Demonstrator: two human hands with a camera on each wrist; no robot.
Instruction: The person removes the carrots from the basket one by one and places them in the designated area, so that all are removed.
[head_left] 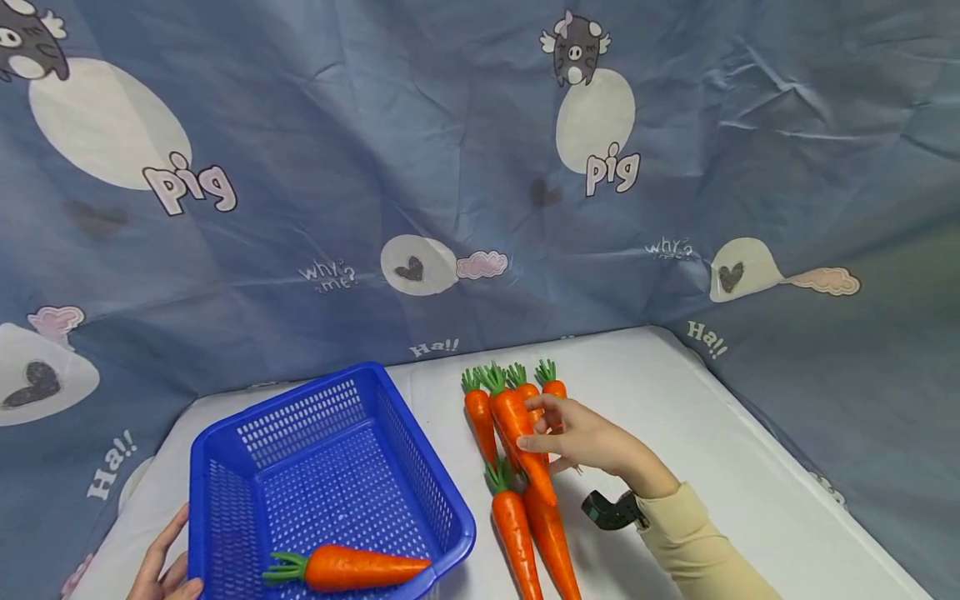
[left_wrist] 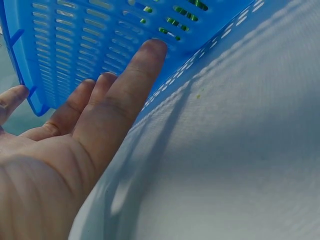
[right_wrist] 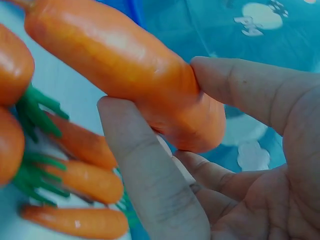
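Observation:
An orange carrot (head_left: 514,417) with green stems is pinched between the thumb and fingers of my right hand (head_left: 588,437), tilted above a group of similar carrots. The right wrist view shows the thumb and fingertips on its thick body (right_wrist: 115,50). Below it lie more carrots (head_left: 514,529), several in all. My left hand (head_left: 161,571) rests at the left side of a blue plastic basket (head_left: 442,475). In the left wrist view its mostly straight fingers touch the slotted wall, with the thumb by the rim. One carrot (head_left: 360,568) lies inside the basket's near end.
A white-covered table (head_left: 652,392) carries everything. Blue printed cloth (head_left: 480,167) hangs behind and at the sides. A small black device (head_left: 611,510) is worn at the right wrist, by a cream sleeve (head_left: 693,546).

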